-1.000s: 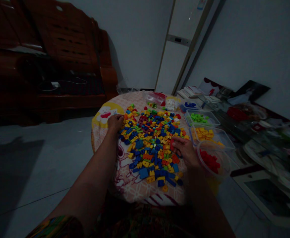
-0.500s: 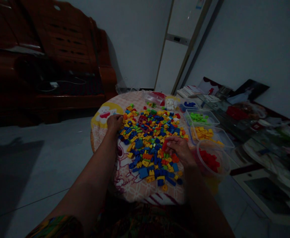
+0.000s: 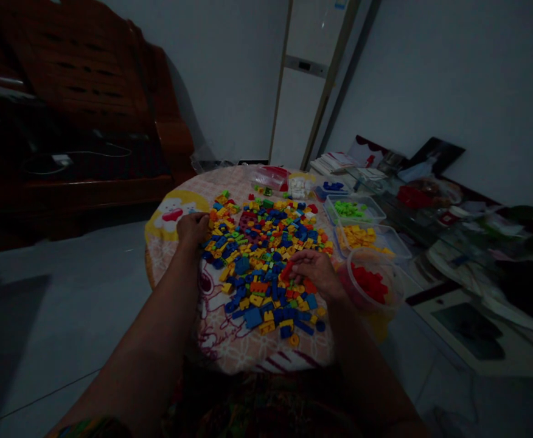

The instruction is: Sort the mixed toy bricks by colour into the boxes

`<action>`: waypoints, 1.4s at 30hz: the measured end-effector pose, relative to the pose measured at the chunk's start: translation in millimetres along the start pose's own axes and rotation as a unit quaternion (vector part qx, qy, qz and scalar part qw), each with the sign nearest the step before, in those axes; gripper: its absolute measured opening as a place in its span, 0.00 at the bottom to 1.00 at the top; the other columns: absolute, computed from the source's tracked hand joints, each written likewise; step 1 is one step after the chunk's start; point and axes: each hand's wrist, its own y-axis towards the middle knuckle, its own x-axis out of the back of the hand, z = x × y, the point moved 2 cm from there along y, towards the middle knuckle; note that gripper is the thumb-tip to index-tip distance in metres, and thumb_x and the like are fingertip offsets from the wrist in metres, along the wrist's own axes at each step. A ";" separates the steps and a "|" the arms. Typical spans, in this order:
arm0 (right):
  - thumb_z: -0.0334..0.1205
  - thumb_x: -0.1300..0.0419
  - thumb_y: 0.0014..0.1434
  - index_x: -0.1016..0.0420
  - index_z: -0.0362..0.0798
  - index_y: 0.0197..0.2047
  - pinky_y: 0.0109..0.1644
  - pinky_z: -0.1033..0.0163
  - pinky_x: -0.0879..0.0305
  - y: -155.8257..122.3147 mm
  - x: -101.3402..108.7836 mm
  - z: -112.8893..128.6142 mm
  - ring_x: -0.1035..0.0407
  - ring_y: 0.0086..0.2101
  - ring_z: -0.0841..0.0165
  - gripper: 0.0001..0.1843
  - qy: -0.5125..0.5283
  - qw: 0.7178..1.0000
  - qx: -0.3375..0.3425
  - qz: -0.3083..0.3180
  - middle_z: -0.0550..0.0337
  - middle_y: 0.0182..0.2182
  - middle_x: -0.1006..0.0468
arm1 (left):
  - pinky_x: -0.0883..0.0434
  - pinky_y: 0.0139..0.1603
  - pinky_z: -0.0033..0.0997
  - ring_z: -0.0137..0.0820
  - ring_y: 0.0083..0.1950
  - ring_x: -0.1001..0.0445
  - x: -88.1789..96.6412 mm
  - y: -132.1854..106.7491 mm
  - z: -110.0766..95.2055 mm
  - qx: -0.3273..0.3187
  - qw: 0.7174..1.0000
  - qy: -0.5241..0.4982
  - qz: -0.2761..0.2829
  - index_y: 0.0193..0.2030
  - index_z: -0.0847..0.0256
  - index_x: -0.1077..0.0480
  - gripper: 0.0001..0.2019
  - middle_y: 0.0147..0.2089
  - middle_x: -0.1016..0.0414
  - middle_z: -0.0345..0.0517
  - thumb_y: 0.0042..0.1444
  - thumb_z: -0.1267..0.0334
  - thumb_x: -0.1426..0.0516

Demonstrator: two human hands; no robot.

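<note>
A heap of small blue, yellow, red, orange and green toy bricks (image 3: 266,255) covers a round table with a patterned cloth (image 3: 230,337). My left hand (image 3: 192,227) rests curled at the heap's left edge, fingers closed among the bricks. My right hand (image 3: 313,272) lies on the heap's right side, fingers pinched on a red brick (image 3: 287,271). A round clear tub of red bricks (image 3: 370,285) stands just right of that hand.
Clear boxes hold yellow bricks (image 3: 360,237), green bricks (image 3: 352,209) and blue bricks (image 3: 333,187) along the table's right. A dark wooden sofa (image 3: 79,121) stands at the left. Papers, frames and clutter lie on the floor at the right.
My right hand has closed on a red brick and shifted slightly left over the heap. The head camera has turned a little right. My left hand has stayed put.
</note>
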 end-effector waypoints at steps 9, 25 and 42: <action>0.35 0.31 0.43 0.24 0.48 0.32 0.28 0.66 0.26 -4.8 18.1 7.7 0.25 0.22 0.70 0.11 0.027 0.996 0.053 -0.066 0.63 0.22 0.19 | 0.30 0.53 0.32 0.41 0.53 0.23 -1.5 3.7 4.3 -0.002 1.000 0.012 -0.001 0.50 0.61 0.20 0.19 0.49 0.18 0.50 0.58 0.59 0.47; 0.38 0.30 0.42 0.24 0.46 0.32 0.27 0.67 0.27 2.8 13.1 -0.1 0.24 0.22 0.69 0.13 0.009 0.995 0.041 -0.095 0.61 0.22 0.19 | 0.30 0.52 0.31 0.39 0.52 0.23 0.0 -0.1 0.9 0.006 1.000 -0.001 0.001 0.50 0.62 0.20 0.19 0.49 0.18 0.50 0.58 0.59 0.47; 0.37 0.47 0.59 0.18 0.45 0.42 0.45 0.57 0.26 139.4 -38.8 23.1 0.21 0.38 0.61 0.16 -0.456 0.870 0.163 -0.089 0.54 0.34 0.16 | 0.30 0.51 0.32 0.39 0.52 0.23 -1.5 -2.6 0.4 -0.012 1.000 0.002 0.004 0.50 0.57 0.20 0.18 0.50 0.19 0.47 0.59 0.61 0.48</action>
